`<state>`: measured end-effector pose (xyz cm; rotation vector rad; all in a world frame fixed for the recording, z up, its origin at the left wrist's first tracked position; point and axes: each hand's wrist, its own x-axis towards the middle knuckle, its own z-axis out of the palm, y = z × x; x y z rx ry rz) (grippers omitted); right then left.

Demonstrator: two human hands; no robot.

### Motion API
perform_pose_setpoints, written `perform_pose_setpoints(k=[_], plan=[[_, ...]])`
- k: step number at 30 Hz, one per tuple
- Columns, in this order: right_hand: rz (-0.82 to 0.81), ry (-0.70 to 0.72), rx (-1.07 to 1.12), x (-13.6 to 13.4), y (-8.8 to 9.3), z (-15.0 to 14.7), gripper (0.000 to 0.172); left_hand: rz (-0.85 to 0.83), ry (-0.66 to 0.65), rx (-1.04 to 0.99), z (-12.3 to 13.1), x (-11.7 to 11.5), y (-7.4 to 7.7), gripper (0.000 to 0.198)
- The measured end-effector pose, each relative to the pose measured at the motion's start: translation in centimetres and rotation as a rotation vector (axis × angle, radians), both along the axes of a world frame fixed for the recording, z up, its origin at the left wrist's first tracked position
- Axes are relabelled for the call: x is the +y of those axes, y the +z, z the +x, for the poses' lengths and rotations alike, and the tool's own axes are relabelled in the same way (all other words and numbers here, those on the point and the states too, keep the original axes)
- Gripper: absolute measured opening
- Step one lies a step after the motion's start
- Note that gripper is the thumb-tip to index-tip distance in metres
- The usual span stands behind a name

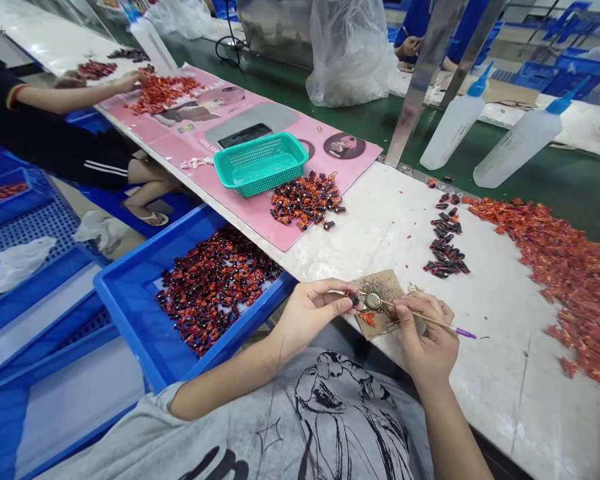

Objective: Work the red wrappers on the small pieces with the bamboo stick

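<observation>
Left hand: black plastic piece pinched between thumb and fingertips, held just over the left edge of the cardboard scrap, a trace of red-orange showing at it. Right hand: thin stick gripped between thumb and fingers at the cardboard's right edge, purple section pointing away to the right, other end reaching to the small round dish on the cardboard (can't tell if it touches the dish or sits just above). Also on the cardboard: a few orange scraps near the dish, plus dark specks. Beyond the cardboard and slightly right: loose cluster of black plastic pieces on the white tabletop. Right of the cardboard: big heap of red-orange pieces. Beyond that cluster, far side from the cardboard: two white squeeze bottles, one left of the other, both with blue nozzles. Beyond and left of the cardboard: pile of orange-and-black pieces on a pink printed mat, teal perforated basket just behind it, dark phone past the basket. Left of the cardboard, alongside the table: blue tray holding many more orange-and-black pieces. Far left of the cardboard: co-worker's hand at another orange pile.
</observation>
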<state>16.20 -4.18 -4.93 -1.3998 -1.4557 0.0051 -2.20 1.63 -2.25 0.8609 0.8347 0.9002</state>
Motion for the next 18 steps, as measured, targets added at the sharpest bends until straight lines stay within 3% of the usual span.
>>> perform_pose_setpoints(k=[5,11,18], plan=[[0.005,-0.007,0.160,-0.9,1.5,-0.9,0.011,-0.088,0.005,-0.084,0.1,-0.5,0.7,0.032],[-0.014,0.093,0.325,-1.5,3.9,-2.7,0.009,-0.168,-0.026,-0.092,0.2,-0.6,1.1,0.035],[-0.012,0.120,0.311,-1.3,4.0,-3.2,0.008,-0.173,-0.043,-0.079,-0.1,-0.6,1.0,0.037]])
